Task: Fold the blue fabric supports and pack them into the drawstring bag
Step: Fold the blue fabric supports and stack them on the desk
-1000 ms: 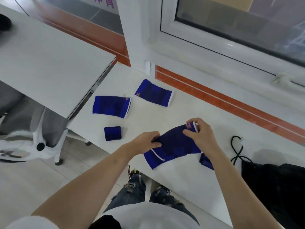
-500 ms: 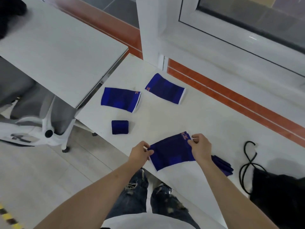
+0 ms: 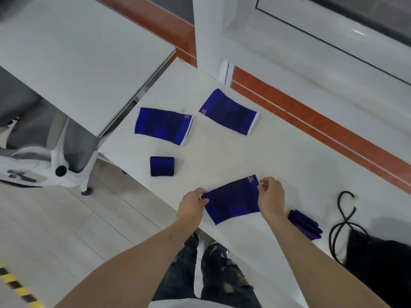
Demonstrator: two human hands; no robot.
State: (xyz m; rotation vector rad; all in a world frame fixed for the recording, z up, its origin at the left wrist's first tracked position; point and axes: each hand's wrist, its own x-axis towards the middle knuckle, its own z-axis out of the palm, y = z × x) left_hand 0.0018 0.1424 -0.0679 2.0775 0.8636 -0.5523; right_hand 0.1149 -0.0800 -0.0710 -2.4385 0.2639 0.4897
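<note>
Far left there's a white office chair (image 3: pixel 55 150) tucked under a grey desk (image 3: pixel 73 47), with pale floor below it and a bit of yellow-black tape (image 3: pixel 20 287) in the corner. The white table (image 3: pixel 222 158) where the work happens butts up against that desk.

On the table, 1 flat blue support (image 3: pixel 163 125) lies near the left edge, white trim on its right end. Just in front of it sits a small folded support (image 3: pixel 162 166), a tight dark-blue block. Further back and to the right, another flat support (image 3: pixel 229 111) lies angled, also white-edged on the right.

Near the front edge the person has the held support (image 3: pixel 232 202) spread flat on the table. The left hand (image 3: pixel 192 206) pinches its left end, fingers closed on the fabric. The right hand (image 3: pixel 271 198) pinches the far right corner by the white trim and orange logo, thumb and fingertips shut on it. The piece looks stretched between the 2 hands, tilted up to the right.

Right of the right forearm, a folded pile (image 3: pixel 304 223) of dark-blue fabric lies on the table; can't tell how many pieces are in it. Past that, the black bag (image 3: pixel 382 261) slumps at the right edge, its cord (image 3: pixel 343 216) looping out across the table toward the pile. Behind it all runs a white window frame over an orange wall stripe (image 3: pixel 322 127).
</note>
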